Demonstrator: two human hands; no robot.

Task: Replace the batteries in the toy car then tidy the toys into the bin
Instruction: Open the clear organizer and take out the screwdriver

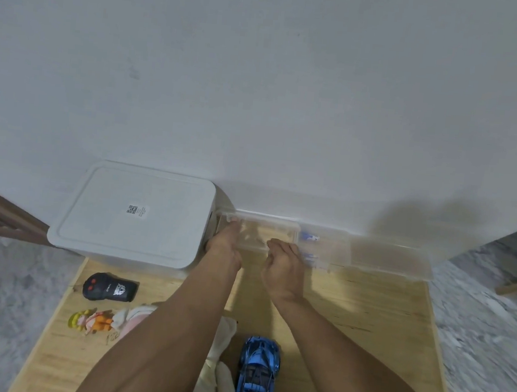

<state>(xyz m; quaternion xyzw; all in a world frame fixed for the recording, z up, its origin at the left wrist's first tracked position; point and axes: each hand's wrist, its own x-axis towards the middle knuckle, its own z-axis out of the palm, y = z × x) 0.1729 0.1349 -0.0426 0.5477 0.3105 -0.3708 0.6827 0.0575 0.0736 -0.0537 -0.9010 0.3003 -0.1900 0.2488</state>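
Note:
The blue toy car (pixel 258 376) stands upright on the wooden board (pixel 365 316), close to me between my forearms. A clear plastic case (pixel 371 257) lies along the wall, blurred, with blue batteries (pixel 309 237) inside it. My left hand (pixel 225 246) rests on the case's left end, fingers reaching forward over it. My right hand (pixel 285 264) has its fingers curled at the front edge of the case's clear lid (pixel 260 230), beside the batteries. The white bin (pixel 135 215) sits at the back left with its lid on.
A black remote control (pixel 109 287), a small yellow and orange figurine (pixel 90 322) and a cream and pink plush toy (pixel 131 319) lie on the board's left side, the plush partly under my left arm. Grey floor flanks the board. The white wall is right behind.

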